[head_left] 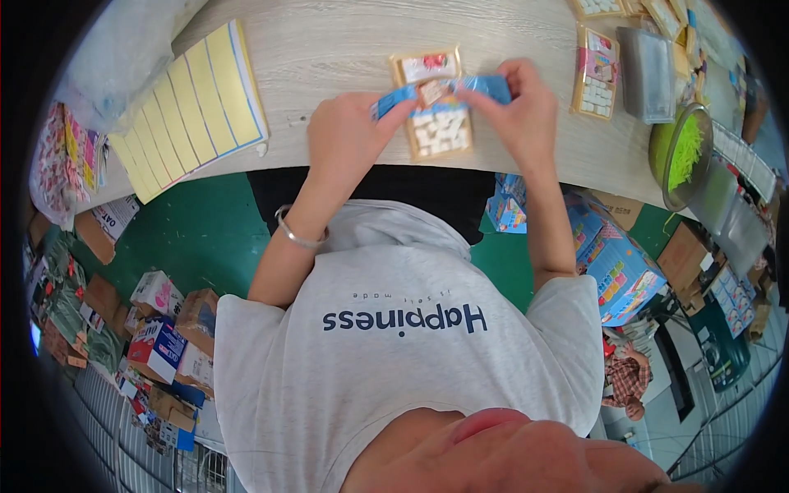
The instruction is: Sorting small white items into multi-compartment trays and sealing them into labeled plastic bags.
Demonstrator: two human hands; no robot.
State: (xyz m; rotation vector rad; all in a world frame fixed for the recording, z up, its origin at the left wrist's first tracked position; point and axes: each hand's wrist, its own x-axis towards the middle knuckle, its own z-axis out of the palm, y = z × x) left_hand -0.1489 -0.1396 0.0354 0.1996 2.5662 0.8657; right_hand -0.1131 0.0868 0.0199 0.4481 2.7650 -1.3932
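In front of me on the table is a flat clear packet point(442, 135) with rows of small white blocks and a pink-and-red printed patch at its far end. Across its middle runs a blue printed paper band point(486, 87). The band's left end is pinched between the thumb and fingers of my left hand point(352, 127). My right hand point(528, 111) grips the other end, its thumb pressing on the band near the packet. Part of the packet is covered by the band. Slight blur hides the fingertips' exact contact.
A yellow lined card stack point(193, 115) lies left, beside a clear plastic bag point(123, 62). At right are a similar packet point(595, 74), a clear plastic box point(647, 74) and a bowl with bright green shreds point(684, 152). Cardboard boxes point(620, 271) stand below the table.
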